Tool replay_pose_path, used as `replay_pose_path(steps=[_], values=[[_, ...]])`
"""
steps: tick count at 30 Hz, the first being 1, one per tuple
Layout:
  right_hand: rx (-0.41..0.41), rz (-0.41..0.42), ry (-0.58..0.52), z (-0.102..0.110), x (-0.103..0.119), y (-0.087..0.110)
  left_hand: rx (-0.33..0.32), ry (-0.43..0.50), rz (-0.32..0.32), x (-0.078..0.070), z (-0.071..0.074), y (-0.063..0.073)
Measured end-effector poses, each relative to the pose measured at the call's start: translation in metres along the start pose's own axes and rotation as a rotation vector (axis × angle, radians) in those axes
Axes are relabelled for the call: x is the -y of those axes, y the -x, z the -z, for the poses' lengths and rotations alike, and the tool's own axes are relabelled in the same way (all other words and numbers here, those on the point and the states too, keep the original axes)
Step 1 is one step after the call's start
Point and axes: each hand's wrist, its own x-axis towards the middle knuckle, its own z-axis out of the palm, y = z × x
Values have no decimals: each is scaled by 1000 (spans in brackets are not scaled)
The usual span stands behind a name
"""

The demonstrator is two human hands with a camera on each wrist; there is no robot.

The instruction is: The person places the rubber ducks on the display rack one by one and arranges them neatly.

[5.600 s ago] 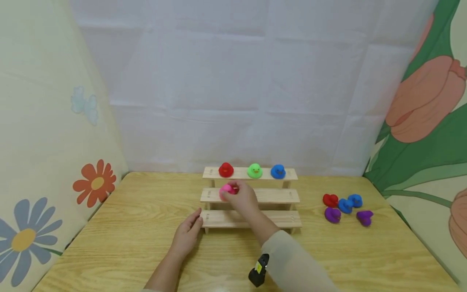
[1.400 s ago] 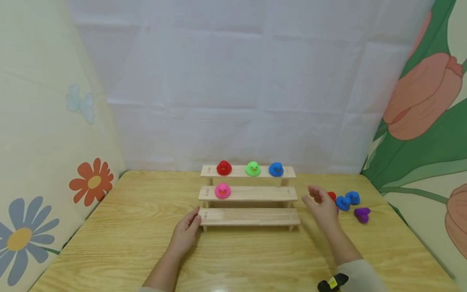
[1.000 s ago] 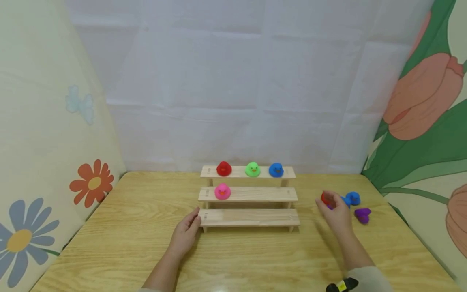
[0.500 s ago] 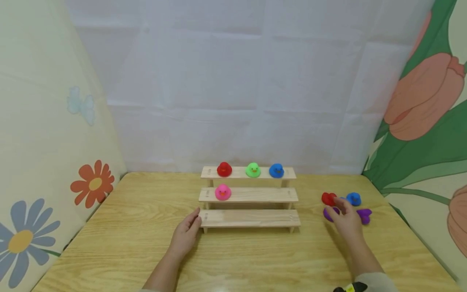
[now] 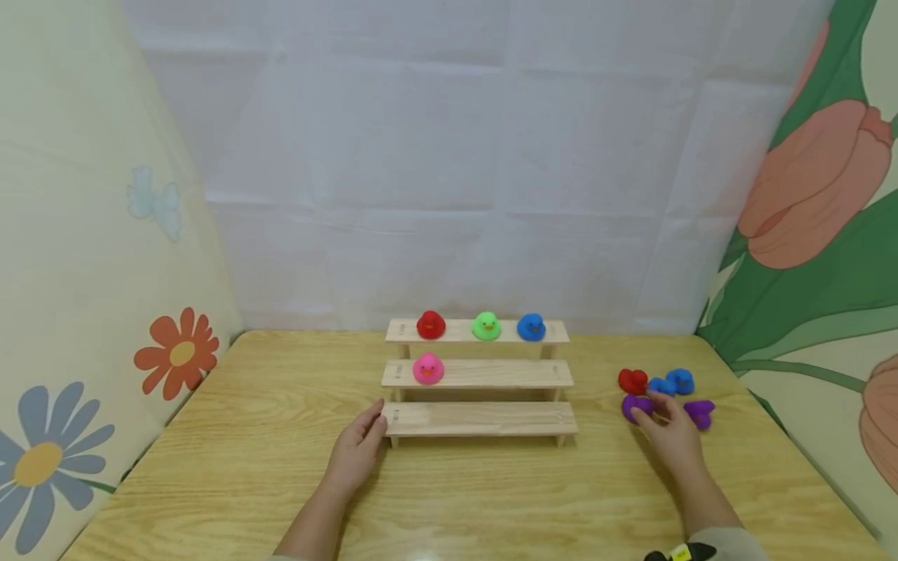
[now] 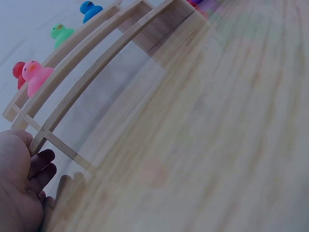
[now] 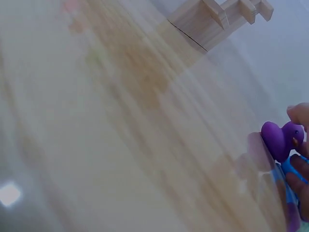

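Note:
A wooden three-step stand (image 5: 484, 419) stands mid-table. My left hand (image 5: 355, 452) touches the left end of its lowest step with relaxed fingers. A pink rubber duck (image 5: 429, 368) sits at the left of the middle step. Along the top step are red (image 5: 431, 325), green (image 5: 486, 326) and blue rubber ducks (image 5: 531, 327). Off to the right, my right hand (image 5: 675, 440) has thumb and fingers about the head of a purple rubber duck (image 5: 634, 408), seen close up as a purple duck (image 7: 277, 140) in the right wrist view. Part of that hand lies outside the right wrist view.
Beside the right hand lie a red duck (image 5: 633, 381), two blue ducks (image 5: 680, 381) and another purple duck (image 5: 700, 413). The wooden table (image 5: 449, 491) runs back to a white cloth (image 5: 449, 195). Flowered panels (image 5: 814, 195) flank both sides.
The pink duck, earlier in my right hand, now sits on the middle step. My right hand has gone right to the loose ducks and closed about a purple one. My left hand stays put.

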Motion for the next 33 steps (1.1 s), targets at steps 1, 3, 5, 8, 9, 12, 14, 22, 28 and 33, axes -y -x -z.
replay_pose_path(steps=[1, 3, 5, 8, 9, 12, 14, 22, 28, 33], values=[[-1, 1, 2, 0, -1, 0, 0, 0, 1, 0, 0, 0], [-5, 5, 0, -1, -4, 0, -1, 0, 2, 0, 0, 1], [-6, 13, -6, -1, -5, 0, -2, 0, 4, 0, 0, 1], [-4, 16, -5, -2, -5, 0, -3, 3, 7, 0, 0, 1], [-2, 15, -3, -2, -5, 0, -2, 4, 7, 0, 0, 1], [2, 12, -1, -2, -4, 0, -3, 6, 5, 0, 0, 1], [3, 11, 5, -3, -4, 0, -1, 10, 5, 0, 0, 1], [-4, 32, 50, -5, -7, -1, -3, 21, 5, 2, 0, 0], [-4, 41, 84, -6, -7, -2, 2, 25, 6, 2, 0, 0], [10, 24, 82, -6, -6, -2, 10, 21, 5, 2, 1, 0]])
